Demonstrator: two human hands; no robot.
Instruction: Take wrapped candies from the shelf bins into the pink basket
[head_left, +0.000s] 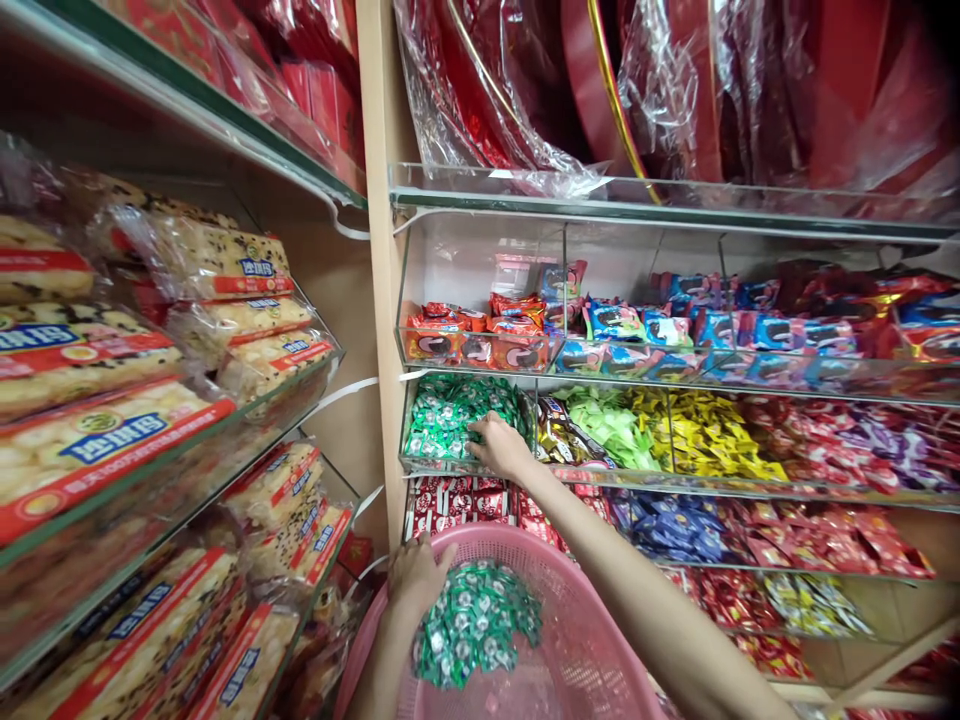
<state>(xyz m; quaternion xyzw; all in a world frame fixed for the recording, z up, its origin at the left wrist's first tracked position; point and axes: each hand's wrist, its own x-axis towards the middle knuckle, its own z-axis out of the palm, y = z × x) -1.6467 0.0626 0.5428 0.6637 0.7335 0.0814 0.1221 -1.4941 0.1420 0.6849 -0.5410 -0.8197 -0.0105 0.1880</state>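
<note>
Green-wrapped candies (457,408) fill a clear shelf bin in the middle of the view. My right hand (499,445) reaches over the bin's front edge, its curled fingers closed at the candies on the right side of the pile. Below, a pink plastic basket (600,620) with a perforated wall holds a heap of the same kind of green-wrapped candies (480,620). My left hand (421,572) grips the basket's rim at the upper left, with the fingers bent over the edge and the thumb on the inner side.
Packaged puffed-rice bars (112,440) line the glass shelves close on the left. Beside the green bin lie yellow-wrapped candies (697,430) and other sweets. Above are small snack packs (615,320) and red plastic-wrapped items (525,90). A wooden post (381,300) stands between the shelf sections.
</note>
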